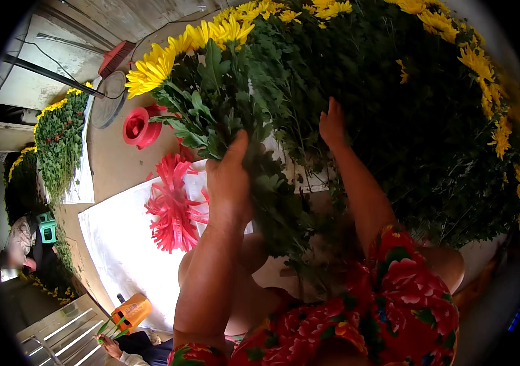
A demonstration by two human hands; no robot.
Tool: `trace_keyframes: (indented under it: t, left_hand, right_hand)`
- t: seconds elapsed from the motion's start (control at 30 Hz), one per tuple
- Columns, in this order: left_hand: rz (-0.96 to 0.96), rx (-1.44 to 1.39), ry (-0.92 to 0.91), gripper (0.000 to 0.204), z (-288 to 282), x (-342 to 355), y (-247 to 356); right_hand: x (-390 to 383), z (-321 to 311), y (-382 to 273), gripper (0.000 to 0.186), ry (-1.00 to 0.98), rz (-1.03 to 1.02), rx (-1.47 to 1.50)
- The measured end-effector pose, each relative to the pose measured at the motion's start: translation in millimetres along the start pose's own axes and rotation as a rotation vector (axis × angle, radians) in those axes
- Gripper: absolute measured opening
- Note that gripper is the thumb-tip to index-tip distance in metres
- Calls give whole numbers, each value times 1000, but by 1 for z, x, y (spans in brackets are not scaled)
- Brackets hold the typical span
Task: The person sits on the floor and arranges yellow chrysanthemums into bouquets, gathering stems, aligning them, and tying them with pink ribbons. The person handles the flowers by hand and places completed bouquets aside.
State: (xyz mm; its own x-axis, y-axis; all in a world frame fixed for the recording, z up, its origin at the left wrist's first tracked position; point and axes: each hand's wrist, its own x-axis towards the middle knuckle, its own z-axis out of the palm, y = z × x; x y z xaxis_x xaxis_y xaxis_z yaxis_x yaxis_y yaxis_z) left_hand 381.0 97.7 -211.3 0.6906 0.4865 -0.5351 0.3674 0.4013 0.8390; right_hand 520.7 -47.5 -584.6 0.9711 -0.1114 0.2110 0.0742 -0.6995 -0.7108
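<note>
Apparently partway, the leafy bunch of yellow flowers (pixel 220 110), no tie visible, is clasped in the closed left hand (pixel 229 183) near the flat white sheet's (pixel 116 235) upper edge, crossed by shredded red ribbon strips (pixel 173 210), while the right hand (pixel 333 129), its pinch unclear, is at a large yellow-topped green heap (pixel 406 140) left unbunched.

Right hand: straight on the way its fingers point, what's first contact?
Probably the green foliage just beyond the right hand; depth is unclear, so they may be touching.
</note>
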Motion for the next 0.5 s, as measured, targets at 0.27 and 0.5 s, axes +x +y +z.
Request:
trace_keyframes:
  t: [0.27, 0.5]
  left_hand:
    - [-2, -3, 27, 32, 4, 0, 4]
    - [77, -104, 20, 31, -6, -3, 4]
  right_hand:
    - [55, -10, -7, 29, -418, 274, 66]
    - [30, -26, -20, 68, -369, -5, -8]
